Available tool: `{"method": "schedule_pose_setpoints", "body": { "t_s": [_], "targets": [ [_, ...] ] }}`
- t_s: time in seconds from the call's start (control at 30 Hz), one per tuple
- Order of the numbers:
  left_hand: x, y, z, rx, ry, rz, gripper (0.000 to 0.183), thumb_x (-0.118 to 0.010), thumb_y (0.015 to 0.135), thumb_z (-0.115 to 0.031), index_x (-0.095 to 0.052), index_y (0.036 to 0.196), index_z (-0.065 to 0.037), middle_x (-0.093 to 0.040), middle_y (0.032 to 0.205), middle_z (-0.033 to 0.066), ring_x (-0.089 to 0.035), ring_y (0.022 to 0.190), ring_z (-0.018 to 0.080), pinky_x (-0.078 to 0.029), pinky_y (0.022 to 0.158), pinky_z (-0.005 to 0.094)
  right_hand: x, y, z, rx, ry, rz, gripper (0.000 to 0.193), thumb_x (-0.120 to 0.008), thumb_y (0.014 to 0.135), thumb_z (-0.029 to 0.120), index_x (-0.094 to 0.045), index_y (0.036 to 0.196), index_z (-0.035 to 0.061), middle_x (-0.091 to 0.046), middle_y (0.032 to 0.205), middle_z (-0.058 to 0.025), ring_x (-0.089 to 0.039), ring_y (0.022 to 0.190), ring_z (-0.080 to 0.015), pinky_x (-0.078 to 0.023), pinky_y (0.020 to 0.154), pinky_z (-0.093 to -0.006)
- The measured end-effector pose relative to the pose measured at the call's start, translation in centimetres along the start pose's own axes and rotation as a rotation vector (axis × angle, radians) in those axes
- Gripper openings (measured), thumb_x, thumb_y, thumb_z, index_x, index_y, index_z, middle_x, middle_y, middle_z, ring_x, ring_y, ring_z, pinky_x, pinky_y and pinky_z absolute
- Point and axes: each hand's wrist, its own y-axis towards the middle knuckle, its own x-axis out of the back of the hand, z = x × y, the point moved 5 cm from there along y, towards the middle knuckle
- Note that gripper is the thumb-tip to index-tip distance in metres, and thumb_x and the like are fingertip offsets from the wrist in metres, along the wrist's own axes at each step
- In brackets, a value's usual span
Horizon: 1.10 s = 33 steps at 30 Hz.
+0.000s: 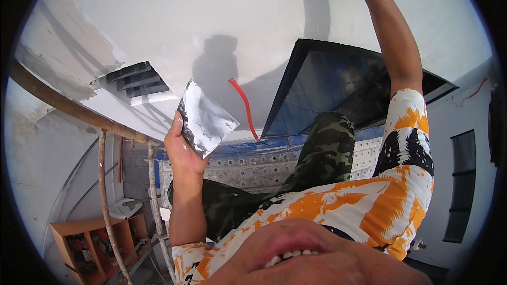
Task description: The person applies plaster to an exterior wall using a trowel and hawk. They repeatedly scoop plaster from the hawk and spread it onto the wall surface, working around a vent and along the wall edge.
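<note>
My left hand [183,145] is closed round the underside of a plasterer's hawk [207,119], a square plate smeared with white plaster. The plate is tilted, and its handle is hidden. Behind it rises a pale plastered wall [253,16] carrying shadows of my head and raised arm. My right arm [393,42] reaches up across the wall and leaves the picture at the top, so the right hand and anything in it are out of sight. A red flexible conduit [245,103] sticks out of the wall just right of the hawk.
A dark-framed window [327,87] lies below my right arm, and a small louvred opening [138,80] is at left. Perforated metal scaffold planks [237,171] lie beneath me. Scaffold poles [79,111] run along the left. Far below stand an orange cabinet [100,248] and a white basin [127,208].
</note>
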Motion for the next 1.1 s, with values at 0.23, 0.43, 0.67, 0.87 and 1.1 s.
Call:
{"method": "schedule_pose_setpoints", "body": {
  "t_s": [0.23,0.43,0.67,0.87,1.1],
  "targets": [
    [0.5,-0.2,-0.3,-0.010,-0.030,0.022,0.042,-0.046,0.104,-0.020,-0.053,0.139,0.001,-0.062,0.135,0.0135,-0.060,0.123,0.0288,-0.045,0.108,0.0451,1.1,-21.5,11.7,0.091,0.142,0.282,0.067,-0.066,0.079,0.007,-0.059,0.139,0.0365,-0.057,0.141,0.0038,-0.048,0.130,-0.0224,-0.023,0.110,-0.0602],
    [0.5,0.9,1.6,-0.040,0.062,-0.141,0.033,-0.050,0.103,-0.017,-0.061,0.130,-0.002,-0.069,0.119,0.0082,-0.067,0.108,0.0206,-0.055,0.092,0.0348,8.9,-24.8,14.4,-0.084,0.777,0.644,0.046,-0.063,0.090,0.008,-0.062,0.135,0.0196,-0.064,0.128,-0.0074,-0.056,0.124,-0.0315,-0.039,0.107,-0.0559],
    [-2.4,3.7,8.3,0.216,0.078,0.132,0.030,-0.052,0.104,-0.023,-0.062,0.124,-0.003,-0.070,0.113,0.0078,-0.069,0.097,0.0218,-0.058,0.081,0.0366,18.1,-19.3,16.1,0.002,1.814,0.638,0.055,-0.064,0.088,-0.001,-0.058,0.140,0.0143,-0.061,0.131,-0.0143,-0.053,0.130,-0.0340,-0.046,0.106,-0.0425],
    [-2.7,3.8,5.9,0.219,-0.087,0.255,0.020,-0.055,0.103,-0.019,-0.060,0.113,-0.002,-0.060,0.085,0.0069,-0.048,0.065,0.0124,-0.044,0.049,0.0216,14.8,-28.8,12.2,0.133,1.196,1.010,0.044,-0.060,0.094,0.006,-0.061,0.137,0.0167,-0.061,0.132,-0.0135,-0.057,0.122,-0.0328,-0.048,0.102,-0.0462],
    [2.9,7.2,3.4,0.194,0.392,0.343,0.026,-0.050,0.106,-0.034,-0.057,0.113,-0.010,-0.050,0.065,-0.0007,-0.039,0.046,0.0082,-0.030,0.036,0.0227,23.3,-51.1,-2.6,-1.149,0.569,0.908,0.029,-0.062,0.096,0.015,-0.068,0.124,0.0100,-0.068,0.120,-0.0119,-0.062,0.111,-0.0336,-0.050,0.094,-0.0427]
  ]
}}
